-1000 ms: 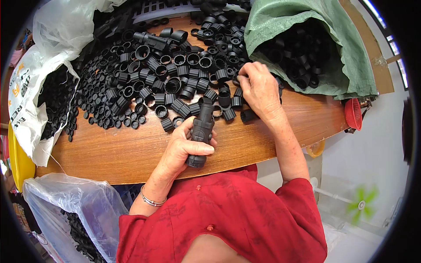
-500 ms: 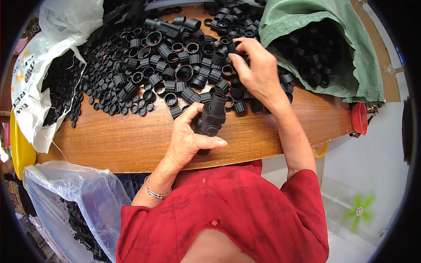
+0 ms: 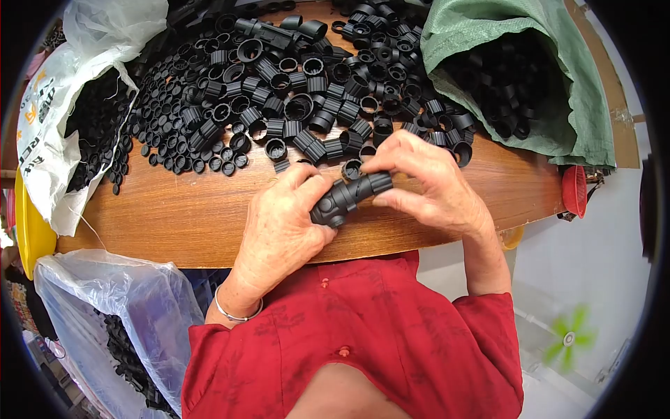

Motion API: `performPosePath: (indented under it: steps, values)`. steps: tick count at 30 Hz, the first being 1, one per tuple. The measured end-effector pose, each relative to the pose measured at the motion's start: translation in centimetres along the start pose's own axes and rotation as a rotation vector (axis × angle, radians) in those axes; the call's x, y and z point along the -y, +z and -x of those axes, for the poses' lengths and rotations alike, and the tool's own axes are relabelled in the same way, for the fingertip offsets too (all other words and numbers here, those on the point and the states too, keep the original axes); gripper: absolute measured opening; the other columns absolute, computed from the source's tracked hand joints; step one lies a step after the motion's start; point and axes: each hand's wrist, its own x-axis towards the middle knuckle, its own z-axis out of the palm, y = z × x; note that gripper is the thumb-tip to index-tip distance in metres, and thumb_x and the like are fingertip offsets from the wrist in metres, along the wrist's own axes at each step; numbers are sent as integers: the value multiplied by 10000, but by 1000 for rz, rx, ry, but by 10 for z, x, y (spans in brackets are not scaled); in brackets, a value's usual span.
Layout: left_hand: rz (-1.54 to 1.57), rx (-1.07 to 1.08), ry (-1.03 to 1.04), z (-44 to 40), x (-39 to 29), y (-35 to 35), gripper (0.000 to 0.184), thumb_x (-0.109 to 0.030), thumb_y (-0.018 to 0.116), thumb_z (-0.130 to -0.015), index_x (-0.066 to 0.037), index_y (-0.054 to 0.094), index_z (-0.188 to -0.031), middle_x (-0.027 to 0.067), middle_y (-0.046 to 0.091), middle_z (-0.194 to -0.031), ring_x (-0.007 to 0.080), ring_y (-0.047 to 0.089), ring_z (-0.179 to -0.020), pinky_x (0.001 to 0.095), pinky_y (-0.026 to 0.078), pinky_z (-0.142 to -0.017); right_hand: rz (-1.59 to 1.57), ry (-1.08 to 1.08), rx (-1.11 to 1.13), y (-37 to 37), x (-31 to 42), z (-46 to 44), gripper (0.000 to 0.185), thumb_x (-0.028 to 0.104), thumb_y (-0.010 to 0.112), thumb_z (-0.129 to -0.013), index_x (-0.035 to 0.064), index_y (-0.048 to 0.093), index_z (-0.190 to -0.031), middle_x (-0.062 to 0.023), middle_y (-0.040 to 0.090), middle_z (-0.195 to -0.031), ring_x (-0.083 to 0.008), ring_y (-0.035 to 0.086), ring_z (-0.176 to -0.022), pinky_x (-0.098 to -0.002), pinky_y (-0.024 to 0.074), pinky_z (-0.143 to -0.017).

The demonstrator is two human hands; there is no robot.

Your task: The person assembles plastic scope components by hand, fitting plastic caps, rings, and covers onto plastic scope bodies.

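My left hand (image 3: 283,223) is closed around a black plastic scope-shaped tube (image 3: 342,201), which lies tilted, its far end pointing right and slightly up. A round knob shows on the side of the tube. At that far end, the thumb and fingers of my right hand (image 3: 436,185) close on a ribbed black cap (image 3: 380,182) that sits on the tube's tip. How far the cap goes onto the tube I cannot tell. Just behind the tube lies a loose black ring (image 3: 352,168) on the wooden table (image 3: 181,223).
Loose black rings and ribbed sleeves (image 3: 300,105) are heaped across the table's far side, with small round caps (image 3: 185,150) to the left. A white sack (image 3: 52,153) stands left, a green sack (image 3: 586,105) right. A plastic-lined bin (image 3: 139,293) stands below the table's left edge.
My right hand has come back from the heap to the tube's end, now with a ribbed cap in its fingers. My left hand has turned the tube from upright to pointing right.
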Motion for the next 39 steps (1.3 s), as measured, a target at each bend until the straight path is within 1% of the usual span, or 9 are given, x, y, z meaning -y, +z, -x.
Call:
performPosePath:
  steps: [5,8,12,16,20,21,26,32,39]
  values:
    - [114,165,1,7,-2,3,598,-51,854,-492,-37,665,-1059,117,646,-1035,330,656,-926,400,535,-791,-107,120,109,14,7,13,399,103,847,-719,-9,643,-1043,-81,621,-935,-196,626,-893,-327,518,-795]
    - [372,245,-55,9,0,3,666,-57,866,-522,-52,628,-1145,139,663,-1046,330,661,-977,399,541,-818,-836,552,6,26,15,29,394,64,840,-756,-8,575,-1038,-58,607,-968,-136,631,-927,-286,543,-803]
    - [555,247,29,16,17,17,868,-43,871,-530,-111,583,-1346,128,691,-1067,319,669,-973,383,526,-863,-853,517,-131,55,13,48,370,12,786,-807,-29,512,-1053,-90,649,-955,-95,653,-816,-215,550,-662]
    - [492,415,73,7,30,0,840,-36,859,-519,-104,624,-1323,126,691,-1151,292,657,-1088,351,500,-948,-993,492,-242,74,19,51,335,37,739,-867,-30,506,-1098,-101,665,-961,-117,659,-886,-259,580,-758]
    - [848,35,-8,6,43,-9,910,2,878,-507,-46,574,-1363,88,634,-1253,176,604,-1130,317,464,-1016,22,154,-104,68,1,50,234,24,731,-826,-4,624,-1033,-121,662,-947,-205,663,-849,-325,546,-738]
    - [899,-44,-39,6,49,-12,955,10,875,-504,-55,535,-1394,96,636,-1227,185,620,-1095,324,491,-987,127,149,-177,64,1,44,197,23,724,-802,-5,660,-986,-156,663,-944,-291,661,-846,-343,541,-739]
    - [1280,-423,-29,-6,51,-19,1010,-27,832,-581,-52,358,-1472,187,658,-1031,275,688,-908,377,614,-781,409,132,-411,48,-27,20,205,42,705,-822,-10,633,-1007,-131,640,-949,-306,633,-894,-380,534,-777]
    - [1280,-295,-46,-6,43,-7,1039,-34,867,-549,-56,383,-1468,162,655,-1070,248,679,-929,352,578,-812,550,-286,-301,80,-13,-16,55,89,654,-777,68,637,-825,-47,595,-829,-195,577,-750,-319,493,-630]
    - [1329,-108,-96,-1,34,-3,1100,-60,938,-524,-42,382,-1473,99,635,-1123,200,651,-966,325,546,-853,551,-122,-225,110,-19,-38,156,206,654,-758,91,552,-783,-59,569,-893,-212,573,-833,-337,481,-685]
